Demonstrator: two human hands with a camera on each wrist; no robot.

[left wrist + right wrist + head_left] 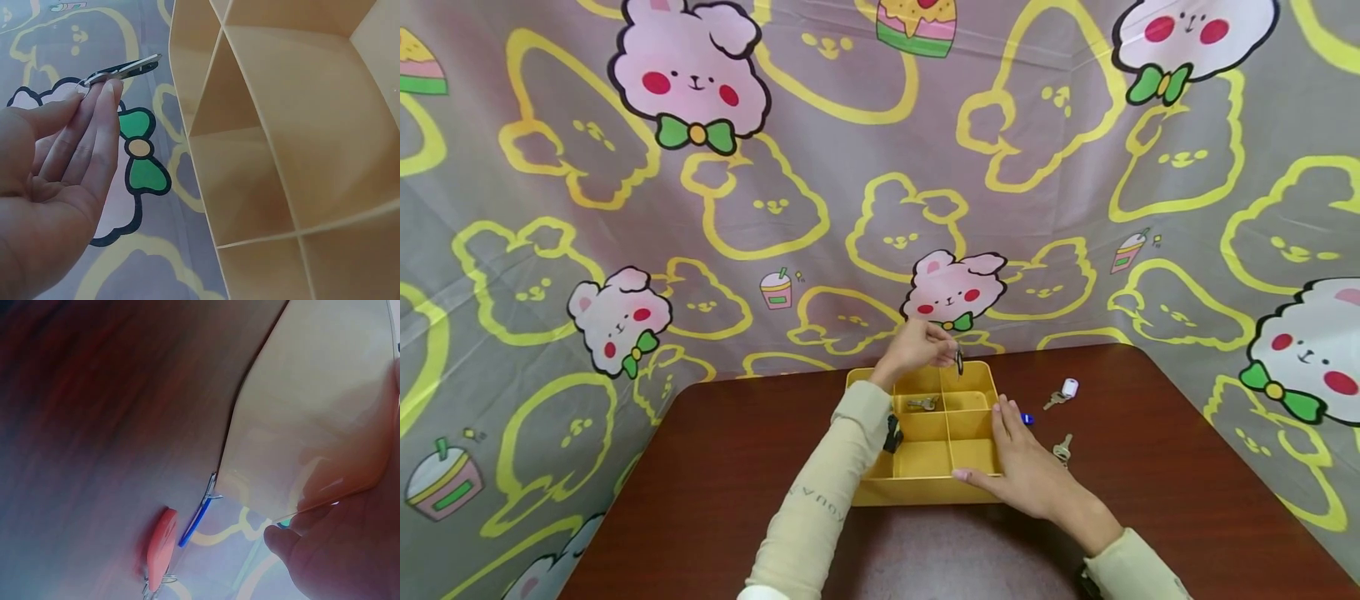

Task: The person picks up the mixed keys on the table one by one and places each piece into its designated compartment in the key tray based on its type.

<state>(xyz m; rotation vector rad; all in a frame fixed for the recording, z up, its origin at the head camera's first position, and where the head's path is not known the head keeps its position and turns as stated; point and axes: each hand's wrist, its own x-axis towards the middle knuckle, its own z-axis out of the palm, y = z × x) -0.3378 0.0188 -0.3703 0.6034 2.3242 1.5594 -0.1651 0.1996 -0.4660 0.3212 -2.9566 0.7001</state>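
My left hand [919, 346] is above the back right part of a yellow divided box [917, 492]. Between thumb and fingertips it pinches a key ring with a silver key and a black piece [134, 67], plain in the left wrist view. My right hand [1026, 467] rests on the box's right rim, fingers extended along it and thumb over the front edge. A silver key [922, 404] lies in a back compartment. Something black [892, 433] sits at the box's left side, partly hidden by the left sleeve.
Right of the box, a key with a white tag [1070, 387], a blue tag [1027, 419] and another key [1063, 448] lie on the brown table [722, 467]. The right wrist view shows a red tag [161, 550]. Patterned cloth [842, 208] hangs behind the table.
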